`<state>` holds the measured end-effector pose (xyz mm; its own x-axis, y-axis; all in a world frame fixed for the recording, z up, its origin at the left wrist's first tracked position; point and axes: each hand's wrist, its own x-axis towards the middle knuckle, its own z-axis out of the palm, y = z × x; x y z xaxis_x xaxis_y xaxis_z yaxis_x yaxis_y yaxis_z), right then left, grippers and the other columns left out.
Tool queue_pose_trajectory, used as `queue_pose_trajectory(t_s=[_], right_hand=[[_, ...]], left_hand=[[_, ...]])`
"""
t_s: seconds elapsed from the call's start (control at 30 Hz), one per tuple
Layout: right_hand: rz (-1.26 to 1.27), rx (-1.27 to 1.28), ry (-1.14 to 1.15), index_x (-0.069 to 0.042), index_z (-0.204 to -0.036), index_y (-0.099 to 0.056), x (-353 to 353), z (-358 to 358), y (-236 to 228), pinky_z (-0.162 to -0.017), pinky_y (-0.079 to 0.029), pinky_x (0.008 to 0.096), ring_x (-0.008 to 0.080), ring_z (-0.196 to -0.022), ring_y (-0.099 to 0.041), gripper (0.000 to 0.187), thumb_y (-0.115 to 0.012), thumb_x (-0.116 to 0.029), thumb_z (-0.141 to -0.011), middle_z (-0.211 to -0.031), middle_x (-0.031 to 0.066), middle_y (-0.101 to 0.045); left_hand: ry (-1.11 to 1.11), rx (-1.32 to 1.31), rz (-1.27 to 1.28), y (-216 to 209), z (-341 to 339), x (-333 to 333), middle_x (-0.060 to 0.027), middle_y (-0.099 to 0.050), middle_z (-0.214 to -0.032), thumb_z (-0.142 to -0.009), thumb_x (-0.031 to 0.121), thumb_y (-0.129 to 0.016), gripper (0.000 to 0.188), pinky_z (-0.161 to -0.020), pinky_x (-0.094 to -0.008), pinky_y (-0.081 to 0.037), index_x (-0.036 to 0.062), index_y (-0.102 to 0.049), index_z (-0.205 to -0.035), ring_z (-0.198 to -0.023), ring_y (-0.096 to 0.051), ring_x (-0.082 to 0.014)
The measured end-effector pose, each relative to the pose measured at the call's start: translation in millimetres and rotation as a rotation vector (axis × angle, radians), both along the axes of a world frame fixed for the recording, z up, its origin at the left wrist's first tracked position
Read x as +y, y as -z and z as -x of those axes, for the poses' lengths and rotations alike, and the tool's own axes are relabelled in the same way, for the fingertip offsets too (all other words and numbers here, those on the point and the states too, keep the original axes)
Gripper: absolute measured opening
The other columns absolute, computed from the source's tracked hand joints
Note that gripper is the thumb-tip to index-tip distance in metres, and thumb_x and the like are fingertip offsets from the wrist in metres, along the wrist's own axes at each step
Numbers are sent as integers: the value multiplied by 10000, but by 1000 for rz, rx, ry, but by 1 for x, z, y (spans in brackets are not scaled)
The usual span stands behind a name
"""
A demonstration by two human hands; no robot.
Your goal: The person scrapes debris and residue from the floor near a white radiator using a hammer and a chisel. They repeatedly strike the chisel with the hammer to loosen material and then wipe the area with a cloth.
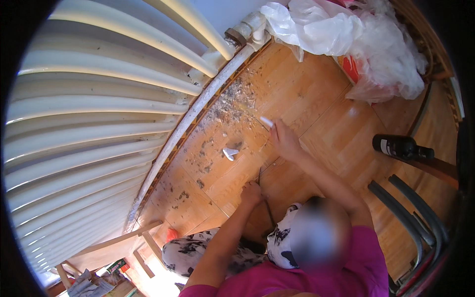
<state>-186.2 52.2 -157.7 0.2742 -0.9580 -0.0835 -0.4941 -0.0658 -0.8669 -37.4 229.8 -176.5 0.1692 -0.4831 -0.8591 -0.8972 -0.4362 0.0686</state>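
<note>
My right hand (286,141) reaches forward over the tiled floor (316,114), its fingers closed on a small, pale, stick-like piece (266,121) whose kind I cannot make out. Grey flakes and dirt (230,101) lie scattered just beyond it, along the wall pipe. Nearer to me and further left, my left hand (251,193) is closed in a fist around a thin dark rod (269,213), low over the floor. A crumpled white scrap of paper or tissue (230,153) rests on the floor between the debris and my hands.
A cream radiator (94,106) fills the left, with a whitish pipe (183,128) along its base. White plastic bags (341,34) are heaped far right. A dark bottle (396,145) and grey metal tubes (403,215) stand out at right. Lower left is a wooden frame (151,242).
</note>
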Motion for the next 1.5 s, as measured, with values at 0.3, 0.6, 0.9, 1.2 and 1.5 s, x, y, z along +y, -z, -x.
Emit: queue_pose_trajectory(t_s=[0.3,0.6,0.9,1.2,1.5], right_hand=[[206,522,29,-319,-1441,-396,-161,-5,-95,-645,-519,441,290,-797,-674,585,-513,-129,-901,-958,125,-686],[-120,127,-118,-353,-1379,-481,-97,-51,-116,-652,-519,429,273,-715,-670,440,-420,-209,-968,-804,127,-676],[155,32,114,-83,-1155,-568,-96,-42,-50,-648,-500,404,260,-661,-639,292,-441,-268,-968,-708,148,-627],[-562,-597,256,-70,-922,-572,-95,-101,-90,-526,-348,255,94,-566,-443,212,-485,-257,-972,-708,48,-601],[-237,-101,399,-21,-1064,-520,-193,-124,-97,-524,-431,322,169,-639,-569,197,-605,-118,-915,-758,83,-624]], left_hand=[[0,30,23,-4,1,-1,-279,-482,-1285,-690,440,-823,847,-958,-469,-481,-75,-439,-1241,-1192,-498,-424],[-13,11,81,-3,-1,6,-297,-510,-1240,-683,450,-823,824,-958,-464,-472,-78,-465,-1205,-1158,-520,-431],[-13,-14,49,0,-1,4,-272,-476,-1285,-678,429,-834,863,-979,-473,-463,-80,-427,-1242,-1196,-488,-429],[2,25,-47,4,-7,-1,-277,-456,-1332,-675,474,-826,931,-992,-478,-456,-91,-417,-1291,-1234,-472,-421],[406,397,-89,-42,-63,-33,-187,-620,-1095,-792,579,-686,662,-857,-407,-499,9,-563,-1103,-1014,-621,-314]])
